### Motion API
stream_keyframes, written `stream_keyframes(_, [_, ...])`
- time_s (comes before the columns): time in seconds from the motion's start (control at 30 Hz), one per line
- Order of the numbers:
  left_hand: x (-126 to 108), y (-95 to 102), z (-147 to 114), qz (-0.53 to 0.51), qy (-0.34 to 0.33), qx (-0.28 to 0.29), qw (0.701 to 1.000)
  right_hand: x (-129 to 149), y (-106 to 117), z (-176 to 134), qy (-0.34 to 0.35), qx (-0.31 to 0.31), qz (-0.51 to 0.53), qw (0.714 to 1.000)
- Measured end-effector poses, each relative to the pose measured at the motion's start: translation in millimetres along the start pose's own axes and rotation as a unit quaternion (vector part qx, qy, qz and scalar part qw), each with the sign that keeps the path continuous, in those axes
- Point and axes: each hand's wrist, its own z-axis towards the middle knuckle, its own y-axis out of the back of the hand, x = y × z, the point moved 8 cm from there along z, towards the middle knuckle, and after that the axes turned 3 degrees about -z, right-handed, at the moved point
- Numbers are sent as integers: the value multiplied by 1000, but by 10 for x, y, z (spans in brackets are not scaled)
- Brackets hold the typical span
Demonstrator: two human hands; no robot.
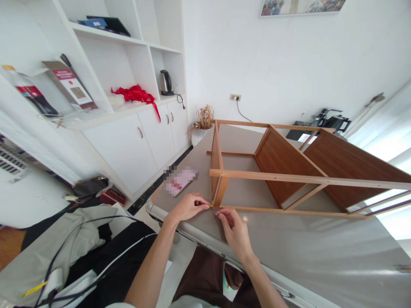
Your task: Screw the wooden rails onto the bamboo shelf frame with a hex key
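Observation:
A wooden shelf frame (244, 173) lies on its side on the grey table (308, 239), its brown panels standing between the rails. At the lower near corner of that frame, my left hand (190, 207) is pinched, with its fingertips touching the end of the bottom rail. Whatever small piece the pinch may hold is hidden. My right hand (233, 231) is just to the right, thumb and forefinger pinched together close to the same rail. Anything between those fingertips is too small to name.
A pink phone-like object (181, 182), partly blurred out, rests left of the frame. Behind the table stands a potted dried plant (204, 117). White shelving (128, 132) with a kettle (166, 82) is at left. Clothes and cables (80, 256) are piled nearby.

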Motion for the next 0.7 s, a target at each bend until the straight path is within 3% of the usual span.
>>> stream_keyframes(0.2, [-9,-3,-4,-3,6,2,1000,-81,-56,27,-34,-5,76,997])
stream_keyframes(0.5, [-7,-11,1,10,3,4,1000,-21,-71,37,-30,13,58,998])
stream_keyframes(0.7, [17,-12,0,17,5,5,1000,-42,-47,31,-33,-16,62,997])
